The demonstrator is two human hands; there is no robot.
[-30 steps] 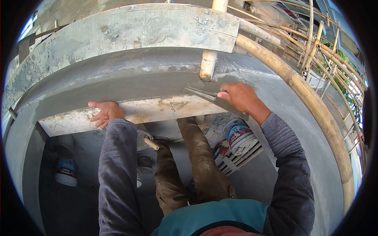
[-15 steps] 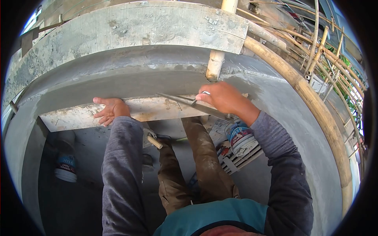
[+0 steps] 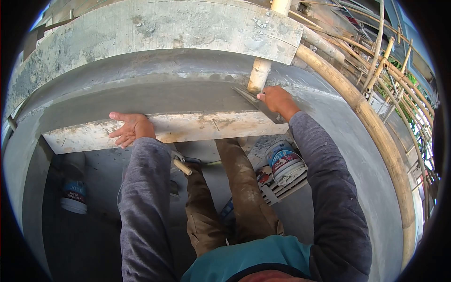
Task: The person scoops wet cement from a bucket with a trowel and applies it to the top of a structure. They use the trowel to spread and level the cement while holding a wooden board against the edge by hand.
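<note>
One grey ledge (bamboo nearby)

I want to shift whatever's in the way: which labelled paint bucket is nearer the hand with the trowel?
The bucket by the pale slats, below the right hand and trowel in view; the other bucket is far left, in shadow.

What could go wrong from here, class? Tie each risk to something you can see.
1. The trowel in the right hand is close to the bamboo pole; it might bump it and gouge the plaster, if that is soft.
2. The left hand seems to rest on the board; a hard push could shift it.
3. What looks like a nail on the board's face might scratch skin.
</note>
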